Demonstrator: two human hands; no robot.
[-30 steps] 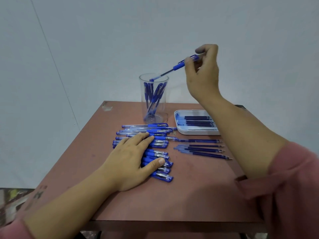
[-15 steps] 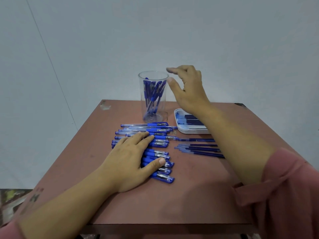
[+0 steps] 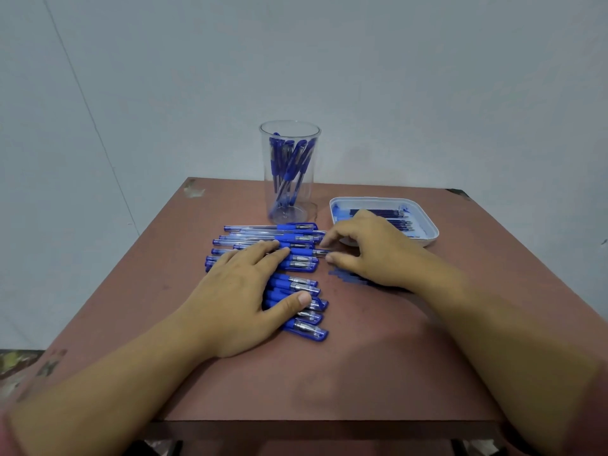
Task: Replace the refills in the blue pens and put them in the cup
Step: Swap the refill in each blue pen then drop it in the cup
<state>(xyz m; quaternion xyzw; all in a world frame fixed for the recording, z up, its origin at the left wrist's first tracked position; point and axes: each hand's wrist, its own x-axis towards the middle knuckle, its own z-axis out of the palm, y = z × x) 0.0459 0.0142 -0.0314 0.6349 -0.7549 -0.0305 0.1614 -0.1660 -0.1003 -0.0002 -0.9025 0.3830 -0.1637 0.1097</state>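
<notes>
A fresh pen is being picked from the pile, I'd say. The left hand lies flat with straight fingers on the blue pens spread across the middle of the table, pinning them. The right hand reaches in from three o'clock, thumb and forefinger curled either side of the end of one pen. I cannot tell whether they have it yet.

Next comes a clean pinch and a pull sideways without dragging its neighbours, then opening it.

The clear cup stands at twelve o'clock, several finished pens leaning inside. The white tray at two o'clock holds a row of refills. A few loose refills lie under the right hand.
</notes>
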